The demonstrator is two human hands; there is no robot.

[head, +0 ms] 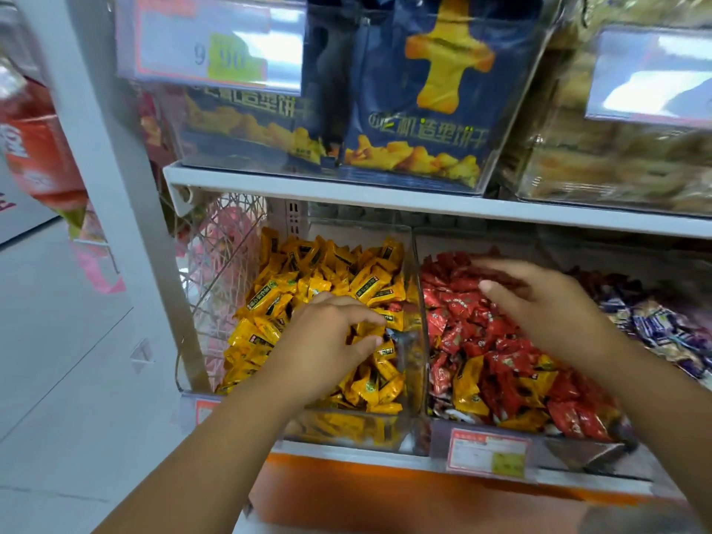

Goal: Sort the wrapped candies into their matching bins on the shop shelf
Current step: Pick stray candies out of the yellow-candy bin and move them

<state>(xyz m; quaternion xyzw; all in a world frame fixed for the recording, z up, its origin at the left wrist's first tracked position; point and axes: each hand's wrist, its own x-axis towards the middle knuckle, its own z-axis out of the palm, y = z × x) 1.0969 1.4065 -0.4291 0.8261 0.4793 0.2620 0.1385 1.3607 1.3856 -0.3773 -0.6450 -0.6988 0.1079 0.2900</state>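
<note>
Hands both over the lower-shelf bins. Left hand (327,337) is down in the yellow bin (346,431), fingers curled, thumb and fingertips pinching one yellow candy (368,328) at the top of the pile. The rest of the yellow candies (277,298) lie loose all round and under that hand and fill the bin.

Right hand (551,306) is spread wide, fingers straight, palm down over the back half of the red bin (477,240), holding nothing. It is motion-blurred, so I cannot tell if the fingertips touch the pile or hover just above it. Red candies (462,325) lie below and in front of it.

Stray yellow candies (468,387) sit mixed into the red pile near the bin's front, nearer the camera than the right hand and apart from it; more of them show further right along the front edge.

Purple candies (662,325) are in the next compartment to the right, just beyond the right wrist. Price tag (487,452) is clipped below the red bin's front. On the shelf board (385,196) above stand dark blue biscuit bags (416,109) in a clear box.
</note>
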